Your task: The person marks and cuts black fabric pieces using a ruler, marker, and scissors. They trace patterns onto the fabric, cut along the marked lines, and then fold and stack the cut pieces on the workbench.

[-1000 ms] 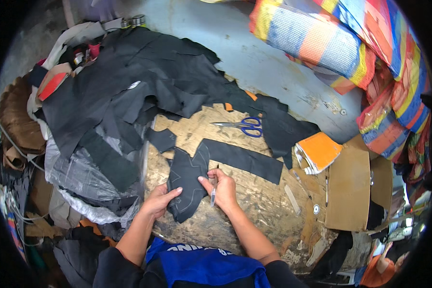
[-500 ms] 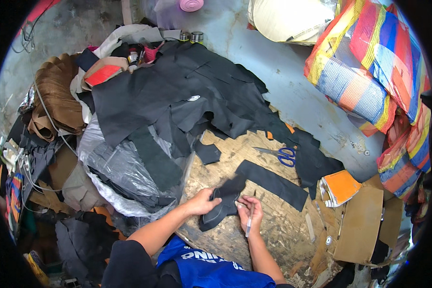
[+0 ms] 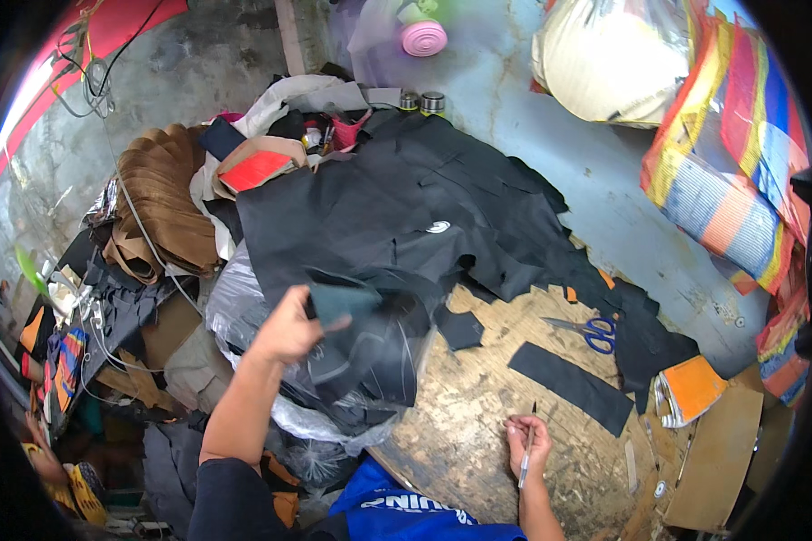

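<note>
My left hand (image 3: 289, 326) is over the plastic-wrapped heap at the left of the board, fingers closed on a dark greenish-black piece of material (image 3: 347, 303), slightly smeared by motion. Just below it lie black cut pieces (image 3: 374, 352) with pale drawn lines. Above the wooden board (image 3: 460, 433), my right hand (image 3: 527, 444) grips a slim pen (image 3: 525, 464) pointing away from me. A black rectangular strip (image 3: 570, 388) lies on the board beyond that hand. Scissors with blue handles (image 3: 598, 334) rest farther back, and a small black offcut (image 3: 463, 330) sits at the board's left.
Large black sheets (image 3: 361, 198) cover the back. Clear plastic (image 3: 235, 307) bunches at the left, near a brown ribbed roll (image 3: 158, 194). An orange-covered pad (image 3: 695, 388) and cardboard (image 3: 717, 460) lie at the right. Striped bags (image 3: 722, 171) hang by the wall.
My left hand has moved left and away from me, from the board to the plastic-wrapped heap. The black piece has left the board's front. My right hand keeps the pen. The view has shifted left.
</note>
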Tool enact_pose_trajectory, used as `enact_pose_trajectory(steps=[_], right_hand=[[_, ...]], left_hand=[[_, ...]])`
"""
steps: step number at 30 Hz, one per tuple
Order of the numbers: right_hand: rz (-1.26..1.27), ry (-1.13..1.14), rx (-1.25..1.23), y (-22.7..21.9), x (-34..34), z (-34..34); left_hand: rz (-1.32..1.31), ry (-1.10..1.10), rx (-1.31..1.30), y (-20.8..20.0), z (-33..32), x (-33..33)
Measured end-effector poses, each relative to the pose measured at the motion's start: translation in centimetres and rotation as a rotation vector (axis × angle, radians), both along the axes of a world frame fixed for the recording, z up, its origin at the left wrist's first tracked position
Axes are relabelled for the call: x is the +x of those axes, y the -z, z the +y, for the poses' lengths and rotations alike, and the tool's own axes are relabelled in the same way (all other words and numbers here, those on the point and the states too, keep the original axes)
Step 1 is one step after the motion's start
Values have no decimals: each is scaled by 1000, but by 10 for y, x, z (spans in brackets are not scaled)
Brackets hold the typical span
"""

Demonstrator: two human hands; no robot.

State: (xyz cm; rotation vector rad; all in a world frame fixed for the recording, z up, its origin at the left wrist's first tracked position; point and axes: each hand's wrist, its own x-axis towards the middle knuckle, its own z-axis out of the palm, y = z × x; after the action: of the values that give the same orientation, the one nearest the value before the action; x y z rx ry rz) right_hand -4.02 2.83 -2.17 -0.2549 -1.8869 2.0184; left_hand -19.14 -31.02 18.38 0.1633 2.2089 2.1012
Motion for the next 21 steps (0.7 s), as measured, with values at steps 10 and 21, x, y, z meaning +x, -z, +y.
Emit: enact_pose_trajectory(steps=[10, 21], right_hand=[[-99, 79, 90, -7, -3, -6], [-122, 116, 45, -5, -5, -6]], left_hand=[[2, -138, 493, -6, -129, -166], [467, -893, -467, -15, -193, -304]])
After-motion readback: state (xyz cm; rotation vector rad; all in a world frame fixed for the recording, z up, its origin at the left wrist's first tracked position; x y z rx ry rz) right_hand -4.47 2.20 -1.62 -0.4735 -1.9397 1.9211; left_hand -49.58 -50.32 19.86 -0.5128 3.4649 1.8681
